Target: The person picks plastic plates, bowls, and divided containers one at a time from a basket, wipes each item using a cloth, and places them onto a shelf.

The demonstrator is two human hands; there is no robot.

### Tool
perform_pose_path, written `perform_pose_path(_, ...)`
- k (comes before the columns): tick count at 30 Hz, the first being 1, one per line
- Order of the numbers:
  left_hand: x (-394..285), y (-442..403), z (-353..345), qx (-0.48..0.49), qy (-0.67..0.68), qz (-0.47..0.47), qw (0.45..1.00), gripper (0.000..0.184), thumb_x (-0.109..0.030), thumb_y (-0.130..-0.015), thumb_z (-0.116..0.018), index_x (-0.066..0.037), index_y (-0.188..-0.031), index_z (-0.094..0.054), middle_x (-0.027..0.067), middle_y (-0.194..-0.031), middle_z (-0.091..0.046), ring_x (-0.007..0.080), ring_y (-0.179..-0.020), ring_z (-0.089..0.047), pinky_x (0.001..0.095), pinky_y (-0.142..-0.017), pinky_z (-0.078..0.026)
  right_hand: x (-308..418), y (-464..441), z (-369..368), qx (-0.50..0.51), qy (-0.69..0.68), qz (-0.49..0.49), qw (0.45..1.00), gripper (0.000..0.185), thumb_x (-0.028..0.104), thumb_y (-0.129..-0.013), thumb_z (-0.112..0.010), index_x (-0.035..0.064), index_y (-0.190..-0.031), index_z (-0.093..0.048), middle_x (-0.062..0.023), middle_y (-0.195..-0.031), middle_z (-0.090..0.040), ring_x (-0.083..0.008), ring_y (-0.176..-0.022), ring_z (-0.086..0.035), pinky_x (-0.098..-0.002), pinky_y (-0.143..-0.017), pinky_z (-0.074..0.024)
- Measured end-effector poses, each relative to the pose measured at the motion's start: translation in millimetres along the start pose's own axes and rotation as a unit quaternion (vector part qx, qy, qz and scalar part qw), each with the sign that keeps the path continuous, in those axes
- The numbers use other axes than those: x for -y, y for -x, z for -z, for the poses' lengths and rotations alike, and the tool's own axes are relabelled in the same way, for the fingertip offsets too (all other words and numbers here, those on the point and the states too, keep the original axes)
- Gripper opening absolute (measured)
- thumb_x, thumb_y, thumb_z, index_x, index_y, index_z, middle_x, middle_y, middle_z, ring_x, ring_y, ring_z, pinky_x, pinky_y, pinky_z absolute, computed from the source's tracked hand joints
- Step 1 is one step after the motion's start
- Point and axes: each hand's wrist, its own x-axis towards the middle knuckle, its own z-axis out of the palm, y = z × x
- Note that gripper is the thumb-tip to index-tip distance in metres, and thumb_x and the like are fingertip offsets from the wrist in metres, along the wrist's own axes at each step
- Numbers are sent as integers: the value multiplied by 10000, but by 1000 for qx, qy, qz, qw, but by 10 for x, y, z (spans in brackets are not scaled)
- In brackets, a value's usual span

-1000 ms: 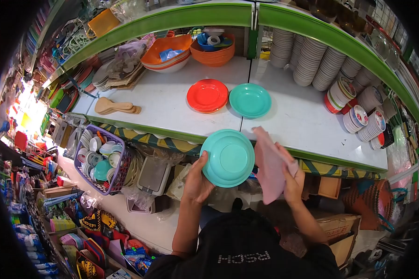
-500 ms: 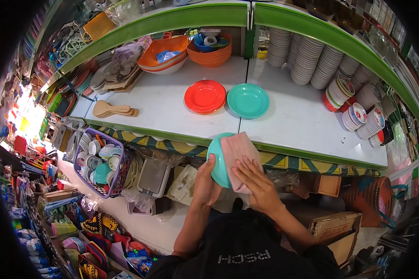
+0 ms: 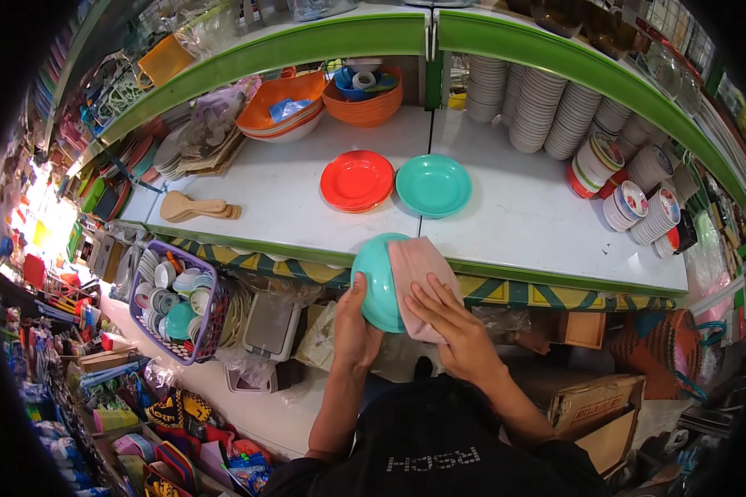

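In front of the shelf's edge, my left hand (image 3: 357, 329) grips a turquoise plate (image 3: 376, 286) by its left side, the thumb on its face. A pink cloth (image 3: 414, 263) covers the plate's right part. My right hand (image 3: 441, 319) lies on that cloth, fingers stretched and pressing it against the plate. On the white shelf beyond, red plates (image 3: 357, 180) sit stacked to the left of another turquoise plate (image 3: 433, 185).
Orange bowls (image 3: 363, 108) and wooden paddles (image 3: 199, 205) stand on the shelf (image 3: 506, 211). Stacks of white cups (image 3: 541, 112) fill its right side. Below are a purple basket (image 3: 192, 352) of dishes and a cardboard box (image 3: 597, 406).
The plate has shifted slightly left, and more of its face shows beside the cloth. The cloth and both hands stay on it. The view has shifted slightly.
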Motion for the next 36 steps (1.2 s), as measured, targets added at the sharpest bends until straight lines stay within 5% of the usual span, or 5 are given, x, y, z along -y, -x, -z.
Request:
perform_pose_path(7, 20, -116, 70, -41, -175, -152, 972, 392, -338, -1066, -549, 28, -1178, -633, 52, -1076, -680, 108, -946, -618, 290, -838, -506, -259, 80, 225, -187, -289, -192, 919, 354, 4, -943, -552, -67, -1283, -620, -132, -1229, -692, -216, -1147, -645, -324, -1031, -467)
perform_pose_path(19, 136, -250, -146, 31, -442, -196, 875, 300, -241, -1048, -593, 47, -1073, -674, 4, -783, -608, 60, -747, -470, 262, -663, -422, -1903, -226, 858, -286, -243, -326, 868, 241, 137, -906, -692, -7, -1099, -677, -27, -926, -687, -119, -811, -615, -281, -737, -497)
perform_pose_path(27, 113, -283, -293, 95, -571, -230, 782, 248, -175, -986, -662, 42, -1103, -679, 148, -804, -671, 258, -651, -591, 324, -646, -481, -1800, -215, 992, -285, 116, -317, 897, 354, 91, -863, -687, -23, -1198, -663, -155, -1043, -728, -299, -919, -683, -383, -826, -526)
perform_pose_path(31, 170, -405, -283, 153, -602, -324, 713, 190, -56, -921, -683, -28, -1102, -734, 128, -935, -729, 253, -889, -691, 353, -824, -520, -1478, -264, 1003, -305, 269, -265, 874, 384, 136, -849, -712, 39, -1220, -685, -215, -1259, -660, -395, -1168, -609, -438, -1000, -486)
perform_pose_path(36, 82, -621, -356, 153, -672, -384, 615, 305, -29, -834, -720, -135, -1116, -766, 61, -1042, -753, 273, -1039, -674, 401, -949, -494, -648, -459, 878, -150, 12, -28, 988, 305, 82, -865, -689, 142, -1157, -753, -127, -1344, -634, -353, -1326, -528, -465, -1079, -440)
